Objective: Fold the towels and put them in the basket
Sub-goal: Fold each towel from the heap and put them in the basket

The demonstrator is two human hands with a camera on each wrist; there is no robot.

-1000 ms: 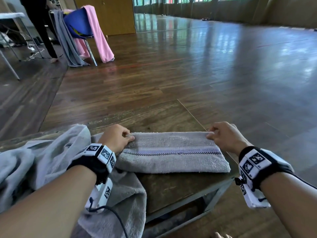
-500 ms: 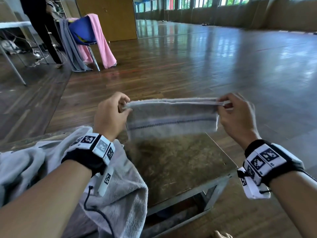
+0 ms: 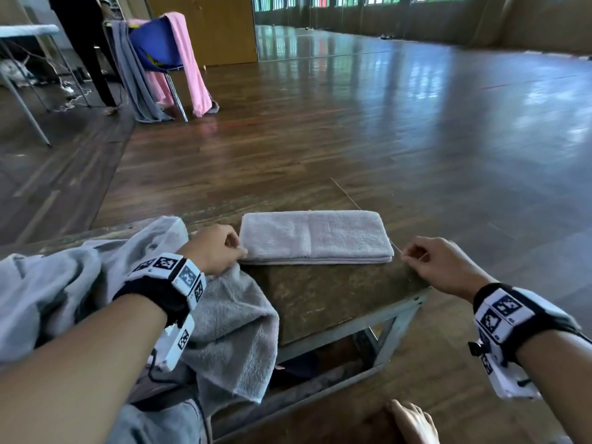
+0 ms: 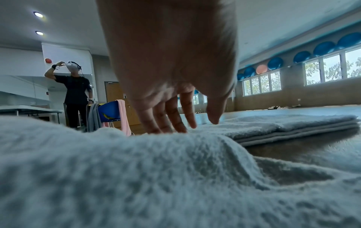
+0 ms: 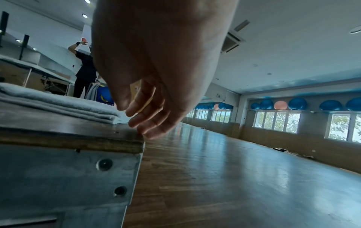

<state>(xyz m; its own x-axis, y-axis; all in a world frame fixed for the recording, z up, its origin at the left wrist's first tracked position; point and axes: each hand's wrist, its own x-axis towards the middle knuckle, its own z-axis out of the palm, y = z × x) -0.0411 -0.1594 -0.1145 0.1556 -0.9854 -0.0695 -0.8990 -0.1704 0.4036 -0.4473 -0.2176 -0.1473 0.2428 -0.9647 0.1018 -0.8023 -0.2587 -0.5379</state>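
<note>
Folded towel [image 3: 315, 237] is found flat on the tabletop [image 3: 323, 293], toward its far edge, layered edges squared. To its left, an unfolded grey towel [image 3: 230, 328] is heaped, draped over the near tabletop edge. The left hand [image 3: 213, 248] rests there, fingers loosely extended, holding nothing, fingertips just beside the folded towel's left end. The right hand [image 3: 439, 265] is held over the tabletop's right corner, relaxed and empty. Bare wooden floor [image 3: 416, 129] lies beyond.
</note>
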